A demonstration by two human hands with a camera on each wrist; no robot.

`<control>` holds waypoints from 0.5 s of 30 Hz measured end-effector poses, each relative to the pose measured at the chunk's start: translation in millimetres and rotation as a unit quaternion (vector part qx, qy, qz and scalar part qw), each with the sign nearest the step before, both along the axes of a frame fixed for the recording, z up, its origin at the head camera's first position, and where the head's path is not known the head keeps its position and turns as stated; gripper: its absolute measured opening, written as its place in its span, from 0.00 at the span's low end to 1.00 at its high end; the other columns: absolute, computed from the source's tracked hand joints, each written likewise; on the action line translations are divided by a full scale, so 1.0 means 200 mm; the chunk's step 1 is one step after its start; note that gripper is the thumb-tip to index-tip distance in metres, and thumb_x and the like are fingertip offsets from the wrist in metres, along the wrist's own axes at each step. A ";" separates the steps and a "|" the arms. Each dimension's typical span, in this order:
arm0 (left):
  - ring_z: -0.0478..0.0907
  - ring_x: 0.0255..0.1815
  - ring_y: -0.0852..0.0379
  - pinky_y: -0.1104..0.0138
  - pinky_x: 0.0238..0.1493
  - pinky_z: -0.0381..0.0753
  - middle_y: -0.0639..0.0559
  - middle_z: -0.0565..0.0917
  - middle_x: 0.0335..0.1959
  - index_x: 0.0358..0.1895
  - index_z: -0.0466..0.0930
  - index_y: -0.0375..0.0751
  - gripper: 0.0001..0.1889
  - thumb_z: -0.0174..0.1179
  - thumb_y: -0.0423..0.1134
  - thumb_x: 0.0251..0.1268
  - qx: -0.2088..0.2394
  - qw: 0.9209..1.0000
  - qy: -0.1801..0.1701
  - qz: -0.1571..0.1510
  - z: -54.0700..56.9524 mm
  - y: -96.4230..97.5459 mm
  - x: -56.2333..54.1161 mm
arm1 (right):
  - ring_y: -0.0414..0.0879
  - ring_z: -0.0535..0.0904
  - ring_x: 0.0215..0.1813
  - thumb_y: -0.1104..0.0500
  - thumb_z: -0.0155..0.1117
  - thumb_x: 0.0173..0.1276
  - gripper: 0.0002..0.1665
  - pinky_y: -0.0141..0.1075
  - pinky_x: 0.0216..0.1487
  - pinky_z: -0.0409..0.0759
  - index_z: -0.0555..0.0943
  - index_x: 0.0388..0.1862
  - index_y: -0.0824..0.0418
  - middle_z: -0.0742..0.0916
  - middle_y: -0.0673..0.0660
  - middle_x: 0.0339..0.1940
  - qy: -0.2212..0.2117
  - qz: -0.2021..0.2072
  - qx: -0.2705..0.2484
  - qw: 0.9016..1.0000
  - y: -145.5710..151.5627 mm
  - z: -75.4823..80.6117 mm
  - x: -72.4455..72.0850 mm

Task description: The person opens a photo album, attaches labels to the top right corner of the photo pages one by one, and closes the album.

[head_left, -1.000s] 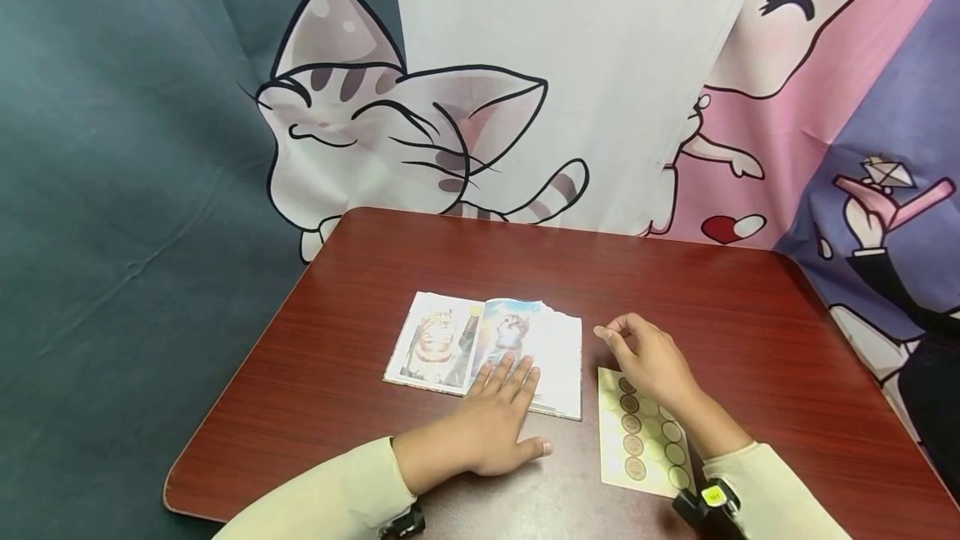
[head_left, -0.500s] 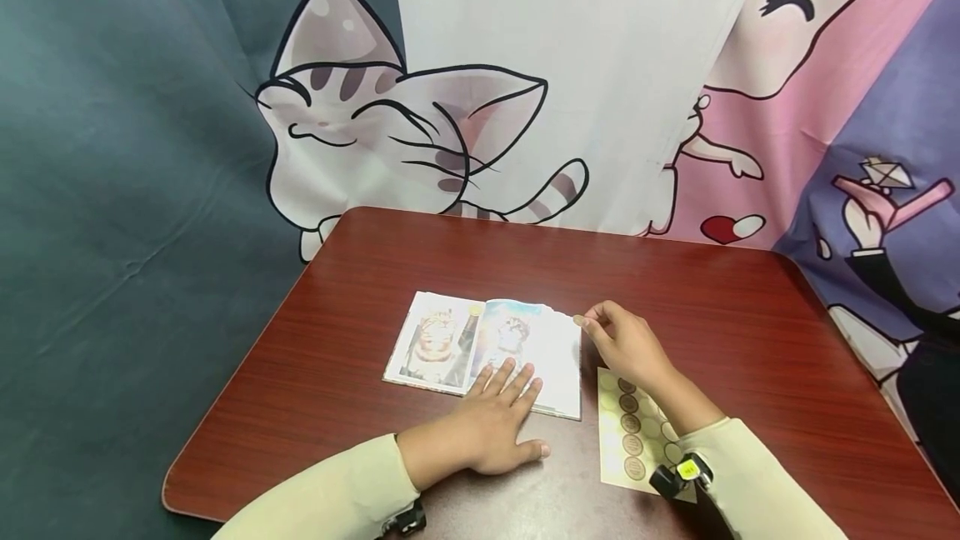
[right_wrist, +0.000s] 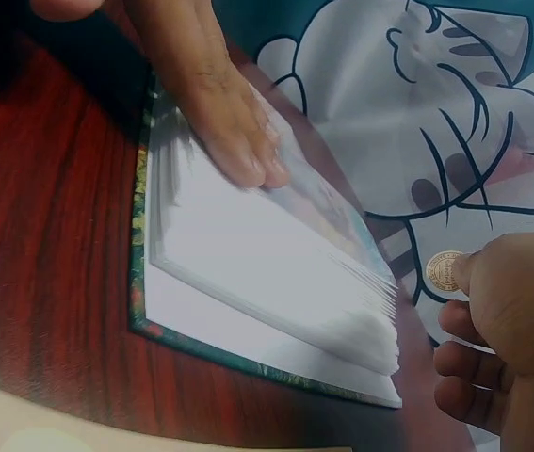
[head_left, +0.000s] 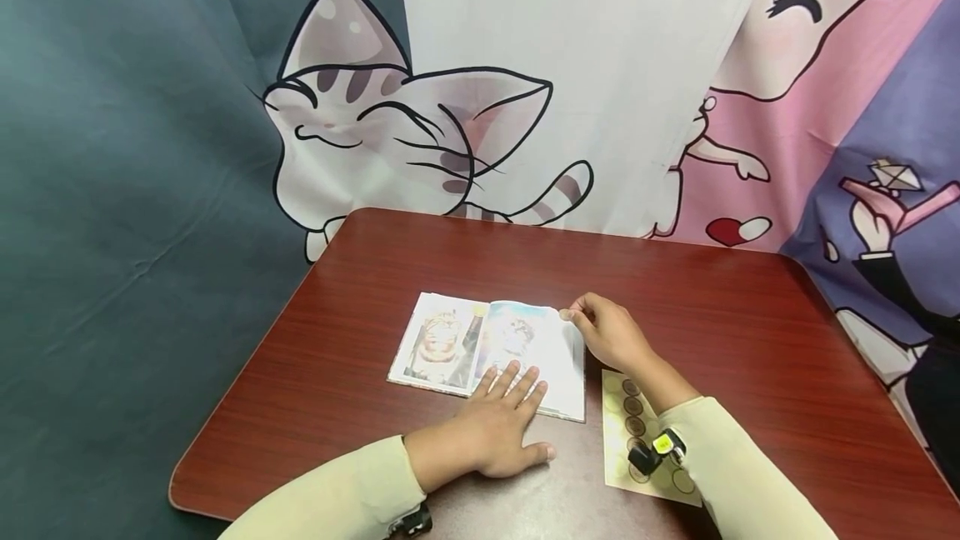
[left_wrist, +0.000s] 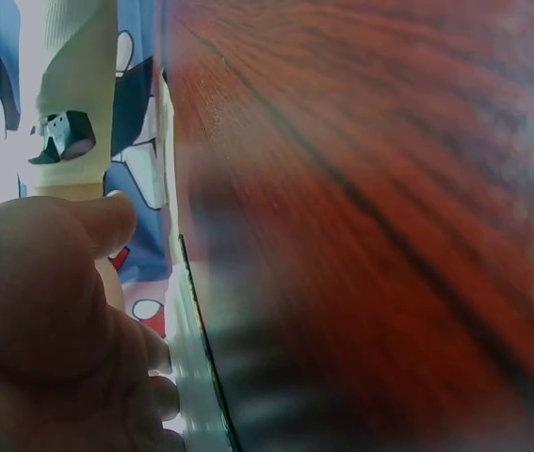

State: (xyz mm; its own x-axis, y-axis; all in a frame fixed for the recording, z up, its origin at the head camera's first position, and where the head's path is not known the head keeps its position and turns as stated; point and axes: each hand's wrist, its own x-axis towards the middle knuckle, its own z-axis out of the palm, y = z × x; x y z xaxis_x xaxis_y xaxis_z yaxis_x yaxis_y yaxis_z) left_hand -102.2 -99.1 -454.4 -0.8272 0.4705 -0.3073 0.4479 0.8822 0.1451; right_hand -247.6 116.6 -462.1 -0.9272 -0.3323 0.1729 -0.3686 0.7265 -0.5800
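An open book (head_left: 440, 344) with cat pictures lies on the table. My left hand (head_left: 498, 436) rests with spread fingers on the lower part of its right-hand page, the thumb out on the tabletop. Between thumb and forefinger, my right hand (head_left: 611, 336) pinches a round gold sticker (right_wrist: 444, 270) by its edge, at the top right corner of the book. The right wrist view shows fine print on the sticker and the stacked page edges of the book (right_wrist: 267, 254). A pale yellow sticker sheet (head_left: 617, 407) with rows of circles lies under my right forearm, partly hidden.
The reddish-brown wooden table (head_left: 315, 423) extends around the book on all sides. Behind it hangs a curtain (head_left: 600, 48) printed with cartoon cats. A dark shape (head_left: 937, 407) stands beyond the table's right edge.
My right hand has moved left with the sticker, from above the sheet to the book's top right corner. My left hand has stayed on the page. The view has shifted slightly.
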 end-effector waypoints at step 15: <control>0.34 0.84 0.51 0.52 0.80 0.37 0.55 0.42 0.85 0.84 0.46 0.55 0.46 0.40 0.75 0.71 -0.006 1.000 0.005 0.003 -0.01 0.00 0.00 | 0.48 0.75 0.35 0.56 0.59 0.78 0.08 0.44 0.38 0.74 0.81 0.40 0.58 0.82 0.52 0.33 0.001 0.016 0.017 1.000 -0.07 -0.04 -0.10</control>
State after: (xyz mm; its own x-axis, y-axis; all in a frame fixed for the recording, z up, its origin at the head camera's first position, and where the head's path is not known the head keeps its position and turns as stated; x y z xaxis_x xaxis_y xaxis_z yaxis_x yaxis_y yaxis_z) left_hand -102.7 -99.1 -455.5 -0.8330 0.4615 -0.3050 0.4434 0.8867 0.1308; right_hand -268.0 102.4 -470.4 -0.9156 -0.3678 0.1624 -0.3930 0.7340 -0.5539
